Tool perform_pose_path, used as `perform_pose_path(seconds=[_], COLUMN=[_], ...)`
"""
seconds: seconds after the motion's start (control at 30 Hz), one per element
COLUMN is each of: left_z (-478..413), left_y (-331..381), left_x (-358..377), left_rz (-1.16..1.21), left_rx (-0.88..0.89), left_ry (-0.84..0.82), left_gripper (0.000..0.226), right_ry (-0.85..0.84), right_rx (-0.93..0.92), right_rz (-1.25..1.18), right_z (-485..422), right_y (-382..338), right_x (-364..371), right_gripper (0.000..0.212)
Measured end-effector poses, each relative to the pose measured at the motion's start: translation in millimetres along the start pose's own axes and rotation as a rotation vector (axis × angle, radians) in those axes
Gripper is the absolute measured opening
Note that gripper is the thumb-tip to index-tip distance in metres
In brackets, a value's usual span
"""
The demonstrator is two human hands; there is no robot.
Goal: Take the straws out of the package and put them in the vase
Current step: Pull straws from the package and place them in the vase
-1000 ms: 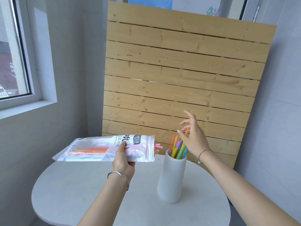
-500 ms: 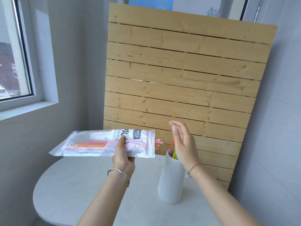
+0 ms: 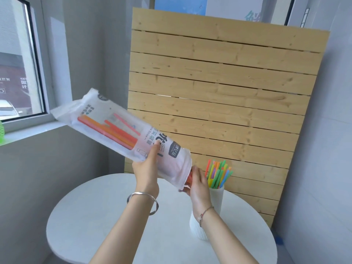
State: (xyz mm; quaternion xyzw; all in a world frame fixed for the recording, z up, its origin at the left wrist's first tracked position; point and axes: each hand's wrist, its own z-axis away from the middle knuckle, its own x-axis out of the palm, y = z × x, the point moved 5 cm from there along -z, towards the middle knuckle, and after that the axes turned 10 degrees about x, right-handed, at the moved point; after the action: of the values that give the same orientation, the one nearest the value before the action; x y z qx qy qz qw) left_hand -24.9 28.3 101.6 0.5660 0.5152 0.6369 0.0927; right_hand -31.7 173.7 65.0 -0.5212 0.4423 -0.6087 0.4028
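our left hand (image 3: 146,174) grips package (image 3: 118,126) | long axis slopes mouth-down to right hand (image 3: 199,187) beside vase (image 3: 217,199) | its grasp unclear

Small room corner with plain grey walls (image 3: 85,54), window (image 3: 13,73) at left letting in daylight over a white sill (image 3: 28,132), pale slatted wood panel (image 3: 228,92) upright against the back wall, blue poster (image 3: 181,4) above it, round white table (image 3: 95,225) in front.
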Motion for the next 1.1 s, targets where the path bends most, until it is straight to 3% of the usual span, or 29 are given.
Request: perform_pose_path(seconds=[0.07,0.23,0.33,0.4,0.5,0.6,0.73,0.83,1.1], left_z=[-3,-5,-3,0,5,12,17,18,15], left_y=[-6,-29,-40,-46,-52,-55,-56,-56,-53], left_x=[-8,-23,-29,-31,-32,-28,-14,-9,-20], left_rz=[0.031,0.125,0.243,0.323,0.375,0.384,0.414,0.385,0.397], left_rx=[-0.067,-0.276,-0.383,-0.446,-0.509,-0.558,-0.565,-0.54,-0.509], left_ry=[0.045,0.087,0.091,0.109,0.146,0.156,0.127,0.096,0.163], left_gripper=[0.041,0.019,0.017,0.013,0.009,0.01,0.009,0.01,0.014], right_ry=[0.003,-0.065,-0.038,0.038,0.191,0.177,-0.012,-0.016,0.168], right_rx=[-0.085,-0.173,-0.287,-0.385,-0.453,-0.397,-0.187,-0.201,-0.348], right_rz=[0.077,0.227,0.303,0.267,0.0,-0.143,0.194,0.328,-0.01], right_z=[-1,-5,-4,-4,-4,-8,-10,-7,-7], right_y=[-8,-36,-66,-88,-114,-116,-88,-82,-118], right_x=[-4,-15,-26,-36,-56,-60,-39,-31,-58], right_gripper=[0.019,0.016,0.017,0.016,0.018,0.02,0.023,0.031,0.04])
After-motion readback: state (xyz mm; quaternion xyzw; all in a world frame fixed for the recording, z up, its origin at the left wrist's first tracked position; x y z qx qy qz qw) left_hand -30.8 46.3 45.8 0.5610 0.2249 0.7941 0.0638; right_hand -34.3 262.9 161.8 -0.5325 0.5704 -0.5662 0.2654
